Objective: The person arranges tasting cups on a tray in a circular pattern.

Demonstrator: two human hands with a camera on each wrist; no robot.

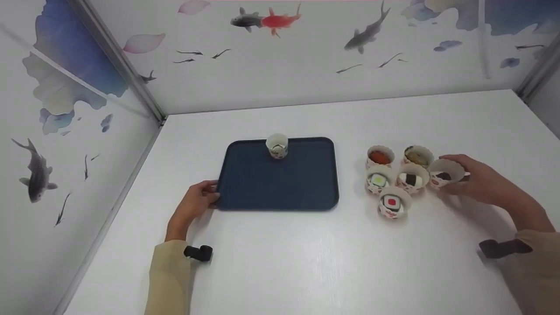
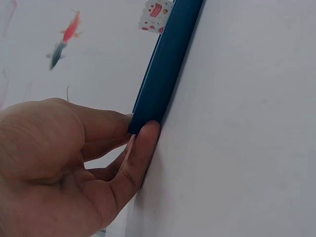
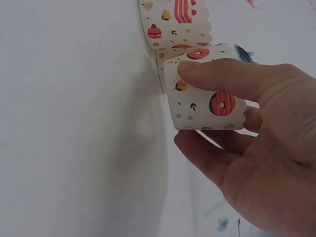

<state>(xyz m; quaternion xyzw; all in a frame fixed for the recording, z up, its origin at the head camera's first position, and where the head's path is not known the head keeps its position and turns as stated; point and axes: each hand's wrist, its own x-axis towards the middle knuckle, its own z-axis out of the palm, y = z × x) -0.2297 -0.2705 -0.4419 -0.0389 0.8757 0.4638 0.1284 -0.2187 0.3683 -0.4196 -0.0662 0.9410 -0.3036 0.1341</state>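
Observation:
My left hand [image 1: 199, 201] pinches the left rim of a dark blue tray [image 1: 280, 188] near its front corner; the left wrist view shows thumb and fingers on either side of the tray's edge [image 2: 165, 64]. With the thumb on one side and fingers on the other, my right hand [image 1: 477, 179] grips a patterned paper cup [image 3: 207, 94] with a scalloped rim and doughnut print. A dark and white piece [image 1: 442, 176] lies inside this cup. It stands at the right end of a cluster, right beside a cup holding a black-banded piece [image 1: 411, 180].
One patterned cup [image 1: 277, 151] sits at the tray's far edge. In the cluster are cups with a red-orange filling [image 1: 379, 157], a yellowish filling [image 1: 418, 158], a green-centred sushi roll [image 1: 377, 181] and a red-centred one [image 1: 391, 202]. Walls border the white table [image 1: 280, 262].

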